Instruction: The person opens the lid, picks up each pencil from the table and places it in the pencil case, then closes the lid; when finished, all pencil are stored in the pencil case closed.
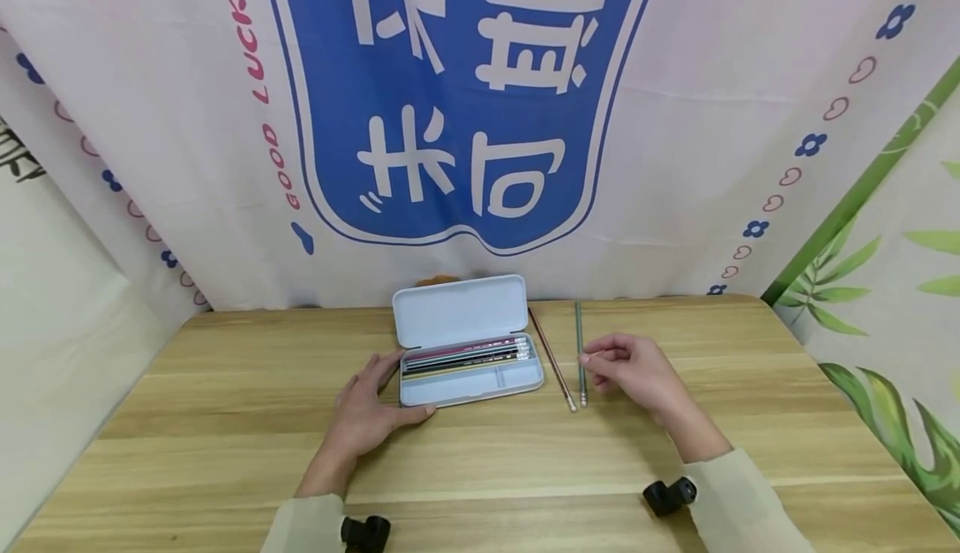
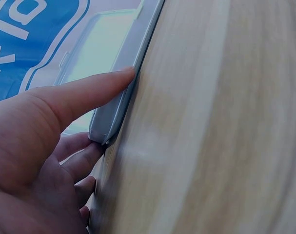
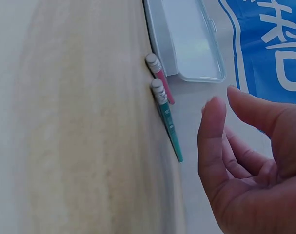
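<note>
A light blue pencil case (image 1: 457,385) stands with its lid (image 1: 461,311) up. Several pencils (image 1: 465,356) lie inside, white eraser ends to the right. My left hand (image 1: 365,407) rests at the case's left front corner, thumb along the front edge and fingers against the left side. Outside, to the right of the case, a reddish pencil (image 1: 551,359) lies slanted on the table. Beside it is a green pencil (image 1: 580,328), eraser end toward me. Over its right side my right hand (image 1: 630,370) hovers, thumb and forefinger apart with nothing between them in the right wrist view.
The wooden table (image 1: 510,470) ends at the back against a hanging cloth (image 1: 675,228) with a blue printed panel. Part of a small orange-brown thing (image 1: 437,281) shows behind the lid. Black wrist cameras sit at both sleeves.
</note>
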### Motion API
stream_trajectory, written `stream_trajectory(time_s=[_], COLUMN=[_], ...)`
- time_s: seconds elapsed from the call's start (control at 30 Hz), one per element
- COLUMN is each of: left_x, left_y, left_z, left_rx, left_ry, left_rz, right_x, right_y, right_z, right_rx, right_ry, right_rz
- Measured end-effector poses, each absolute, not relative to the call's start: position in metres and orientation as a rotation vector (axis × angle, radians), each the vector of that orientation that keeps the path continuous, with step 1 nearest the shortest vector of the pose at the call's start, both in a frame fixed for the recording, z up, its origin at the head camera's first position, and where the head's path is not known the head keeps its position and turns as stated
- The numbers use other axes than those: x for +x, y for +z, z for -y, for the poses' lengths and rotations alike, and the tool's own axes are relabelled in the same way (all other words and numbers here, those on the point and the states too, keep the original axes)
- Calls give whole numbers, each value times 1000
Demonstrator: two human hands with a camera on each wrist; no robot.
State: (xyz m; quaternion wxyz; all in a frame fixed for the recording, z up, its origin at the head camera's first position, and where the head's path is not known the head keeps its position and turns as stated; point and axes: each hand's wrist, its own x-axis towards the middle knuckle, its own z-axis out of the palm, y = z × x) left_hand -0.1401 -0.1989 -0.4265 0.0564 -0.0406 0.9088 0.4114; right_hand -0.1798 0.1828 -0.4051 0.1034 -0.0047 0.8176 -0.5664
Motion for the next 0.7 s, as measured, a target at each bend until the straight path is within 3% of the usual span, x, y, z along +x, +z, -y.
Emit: stream_trajectory(time_s=[0.7], left_x=[-140], left_y=[-427], left_z=[200], left_rx=[-120], left_ry=[1248], left_rz=[-2767], right_x=[-185], right_y=[-419], right_z=[-188], right_rx=[61], right_ry=[-1554], right_rz=[-2389])
